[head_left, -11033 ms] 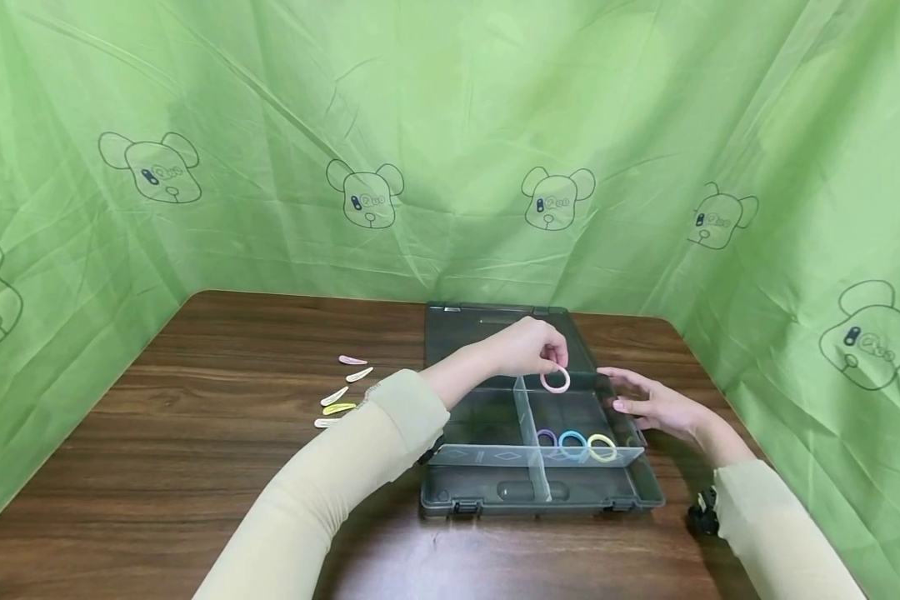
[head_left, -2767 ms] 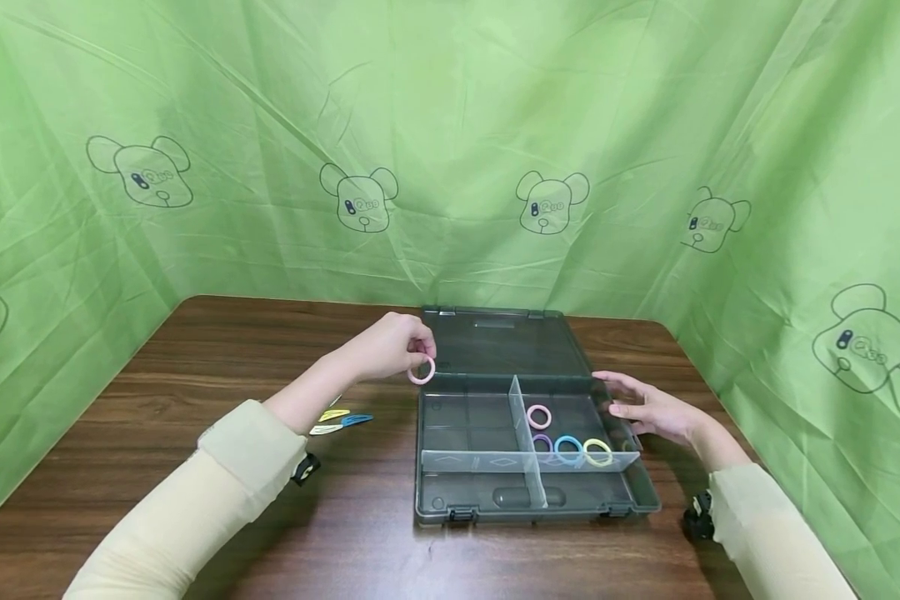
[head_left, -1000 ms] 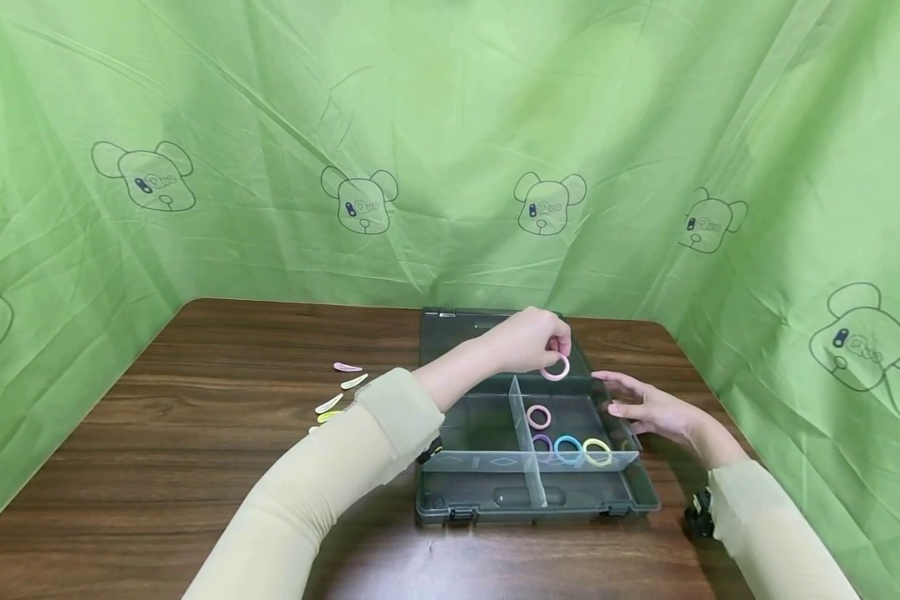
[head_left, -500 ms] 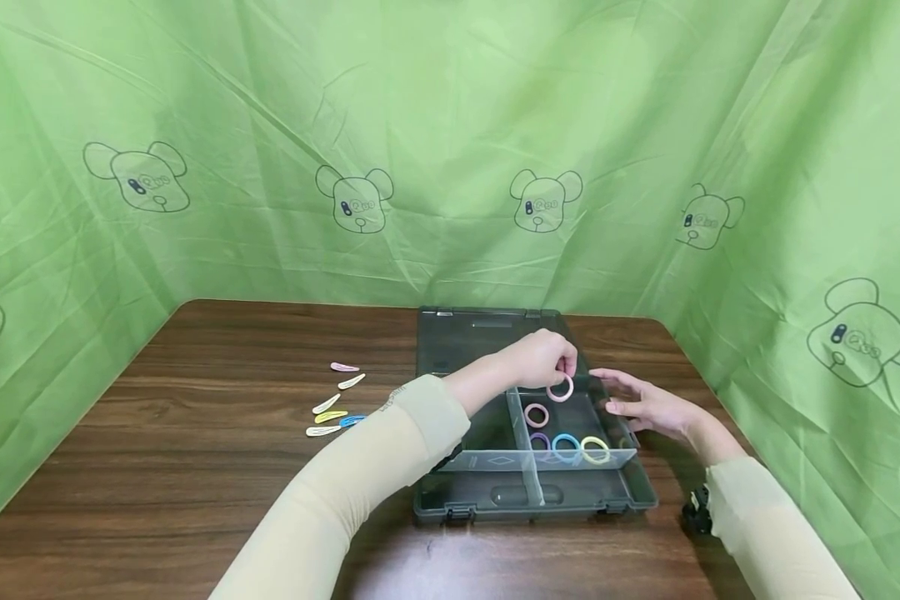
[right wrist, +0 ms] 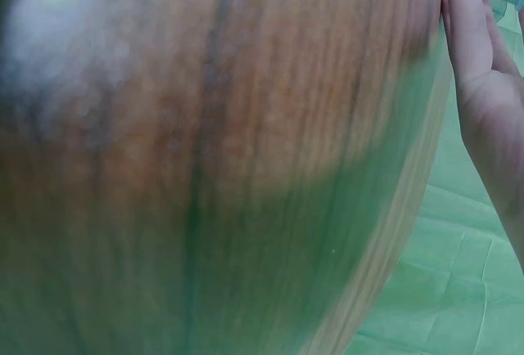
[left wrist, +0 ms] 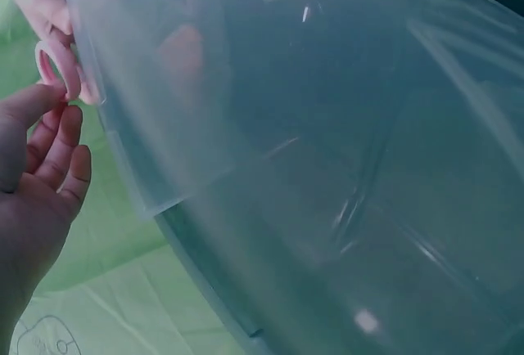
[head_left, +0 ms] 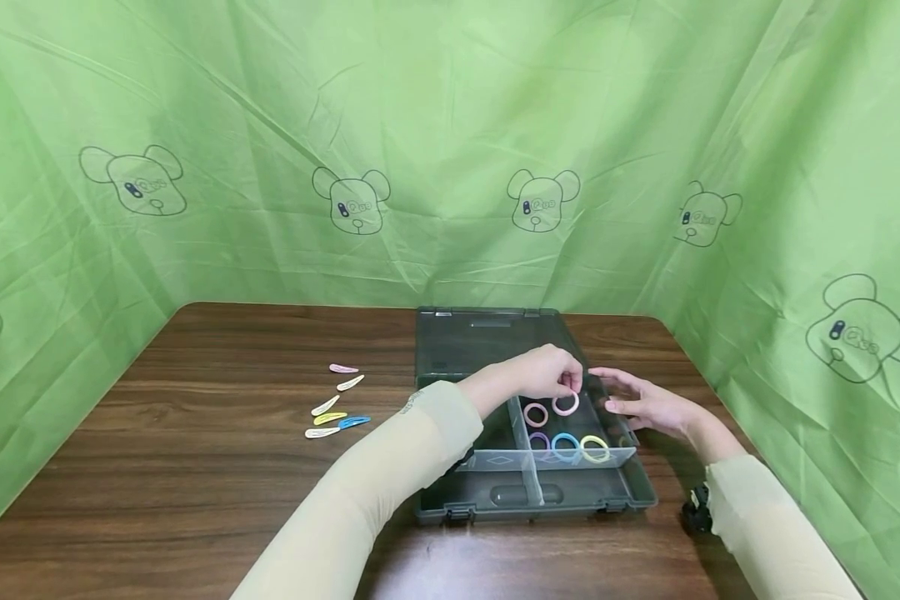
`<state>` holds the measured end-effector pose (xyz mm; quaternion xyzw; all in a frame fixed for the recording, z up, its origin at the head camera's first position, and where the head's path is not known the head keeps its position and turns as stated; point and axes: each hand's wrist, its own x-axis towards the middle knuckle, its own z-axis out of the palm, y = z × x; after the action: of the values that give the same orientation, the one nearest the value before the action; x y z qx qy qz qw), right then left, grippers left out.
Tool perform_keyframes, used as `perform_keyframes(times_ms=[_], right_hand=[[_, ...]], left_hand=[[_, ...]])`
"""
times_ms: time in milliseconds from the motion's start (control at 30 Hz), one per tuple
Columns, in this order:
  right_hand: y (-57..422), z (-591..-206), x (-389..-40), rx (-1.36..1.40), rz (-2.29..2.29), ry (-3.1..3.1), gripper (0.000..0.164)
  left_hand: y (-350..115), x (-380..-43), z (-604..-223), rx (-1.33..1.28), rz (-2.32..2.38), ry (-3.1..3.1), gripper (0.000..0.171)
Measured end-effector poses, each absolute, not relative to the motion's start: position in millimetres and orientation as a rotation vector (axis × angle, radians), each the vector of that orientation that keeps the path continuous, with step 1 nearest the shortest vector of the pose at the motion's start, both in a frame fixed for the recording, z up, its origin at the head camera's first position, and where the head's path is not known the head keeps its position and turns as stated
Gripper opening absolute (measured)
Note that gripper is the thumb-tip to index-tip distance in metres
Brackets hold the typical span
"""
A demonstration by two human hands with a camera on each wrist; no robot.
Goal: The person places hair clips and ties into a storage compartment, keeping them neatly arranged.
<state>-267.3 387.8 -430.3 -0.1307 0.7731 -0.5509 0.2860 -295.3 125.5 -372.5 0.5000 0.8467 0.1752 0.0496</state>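
My left hand (head_left: 551, 372) pinches a pale pink hair tie (left wrist: 71, 77) between thumb and fingers, low over the back right compartment of a dark see-through organizer box (head_left: 480, 503). Inside that compartment lie a darker pink hair tie (head_left: 536, 426), and along the divider a purple hair tie (head_left: 540, 435), a blue hair tie (head_left: 566, 436) and a yellow hair tie (head_left: 595, 438). On the box's right side rests my right hand (head_left: 656, 406), its fingers fairly straight in the right wrist view; their tips are partly cut off there.
Several snap hair clips lie left of the box, among them a pink clip (head_left: 342, 368), a yellow clip (head_left: 330, 418) and a blue clip (head_left: 354, 422). The box lid (head_left: 487, 333) lies folded back on the wooden table (head_left: 195, 467). Green cloth (head_left: 450, 100) surrounds the table.
My left hand brought the pale pink hair tie from left of the box to the back right compartment and has lowered it there. The darker pink tie was released there earlier. My right hand stays put.
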Motion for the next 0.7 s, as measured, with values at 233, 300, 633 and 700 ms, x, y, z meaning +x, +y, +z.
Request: perform_keyframes(times_ms=[233,300,633,700], right_hand=[[387,-432,-268,-0.364,-1.473,2.070,0.059],[387,-432,-269,-0.360,-1.467,2.077,0.059],[390,-430,-268,-0.328,-1.428,2.130,0.063],[390,-431,-268,-0.329,-1.437,2.122,0.062]], left_hand=[[134,-295,-375,1.601,0.416,2.514,0.005],[135,-294,-372,1.614,0.384,2.508,0.006],[140,-293,-350,1.651,0.238,2.490,0.003],[142,-294,-352,1.675,0.170,2.493,0.005]])
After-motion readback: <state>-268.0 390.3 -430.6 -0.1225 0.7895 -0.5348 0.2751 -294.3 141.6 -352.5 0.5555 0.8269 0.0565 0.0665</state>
